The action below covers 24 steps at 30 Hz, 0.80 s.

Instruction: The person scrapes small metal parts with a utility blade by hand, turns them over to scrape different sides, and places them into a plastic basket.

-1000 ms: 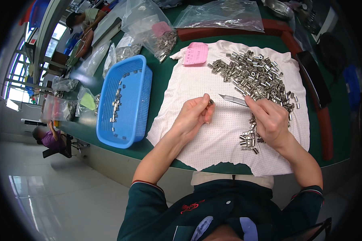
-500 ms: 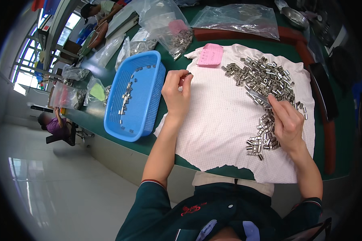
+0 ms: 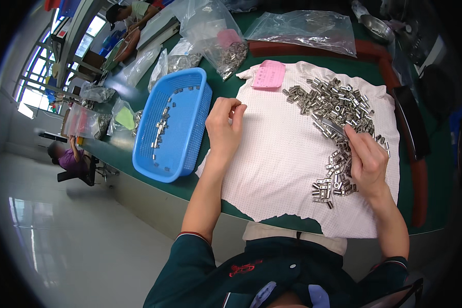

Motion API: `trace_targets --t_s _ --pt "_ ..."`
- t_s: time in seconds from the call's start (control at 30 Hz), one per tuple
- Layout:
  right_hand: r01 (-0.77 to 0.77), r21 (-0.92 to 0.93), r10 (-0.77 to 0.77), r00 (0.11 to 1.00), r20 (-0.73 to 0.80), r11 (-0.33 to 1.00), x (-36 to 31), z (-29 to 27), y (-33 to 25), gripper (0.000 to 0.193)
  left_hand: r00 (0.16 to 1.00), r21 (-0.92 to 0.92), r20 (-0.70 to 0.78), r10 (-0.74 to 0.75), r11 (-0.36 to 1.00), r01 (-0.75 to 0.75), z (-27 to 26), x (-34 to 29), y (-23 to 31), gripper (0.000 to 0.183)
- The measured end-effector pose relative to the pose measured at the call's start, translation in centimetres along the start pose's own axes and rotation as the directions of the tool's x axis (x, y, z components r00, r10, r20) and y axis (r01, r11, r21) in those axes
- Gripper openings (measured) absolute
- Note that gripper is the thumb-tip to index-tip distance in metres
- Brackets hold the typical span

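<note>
My left hand [image 3: 225,126] is raised over the left side of a white cloth [image 3: 272,169], thumb and forefinger pinched together on a small metal part that the fingers now mostly hide. Over at the right, my right hand [image 3: 368,161] grips metal tweezers [image 3: 334,127], whose tips touch the heap of small silvery metal parts [image 3: 339,102]. These parts are short and cylinder-like, some with holes. The heap trails down the cloth towards me in a looser group. Beside my left hand stands a blue plastic basket [image 3: 194,138] with several similar parts scattered on its bottom.
A pink slip [image 3: 269,75] lies on the cloth's far edge. Behind are clear bags of parts [image 3: 232,54] and a flat plastic bag [image 3: 303,28]. A dark red raised edge [image 3: 418,192] borders the green table. Two other people sit farther off to the left.
The dark part that showed at my left fingertips is now mostly hidden between them. My right hand keeps the tweezers at the heap. The whole view has shifted slightly.
</note>
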State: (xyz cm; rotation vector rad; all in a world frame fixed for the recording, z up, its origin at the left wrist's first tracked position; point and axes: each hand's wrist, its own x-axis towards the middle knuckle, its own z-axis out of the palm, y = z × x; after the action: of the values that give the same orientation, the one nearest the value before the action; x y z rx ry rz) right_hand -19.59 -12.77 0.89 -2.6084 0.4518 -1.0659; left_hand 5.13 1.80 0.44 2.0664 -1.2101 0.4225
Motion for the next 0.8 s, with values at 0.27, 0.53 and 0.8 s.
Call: trace_targets --t_s 0.27,0.53,0.8 --pt "-0.093 0.132 0.106 0.990 -0.093 0.987 -0.1 -0.3 0.5 0.037 0.799 -0.777 0.384 -0.463 0.306 0.550 -0.8 -0.6 0.0 0.010" --pt "-0.407 0.625 0.585 0.805 -0.098 0.665 0.3 -1.2 1.6 0.032 0.685 -0.745 0.637 -0.354 -0.055 0.665 -0.8 -0.8 -0.4 0.021" --pt "-0.416 0.672 0.595 0.802 -0.046 0.613 0.4 -1.3 2.3 0.032 0.693 -0.728 0.638 -0.336 0.029 0.685 -1.0 -0.7 -0.1 0.010"
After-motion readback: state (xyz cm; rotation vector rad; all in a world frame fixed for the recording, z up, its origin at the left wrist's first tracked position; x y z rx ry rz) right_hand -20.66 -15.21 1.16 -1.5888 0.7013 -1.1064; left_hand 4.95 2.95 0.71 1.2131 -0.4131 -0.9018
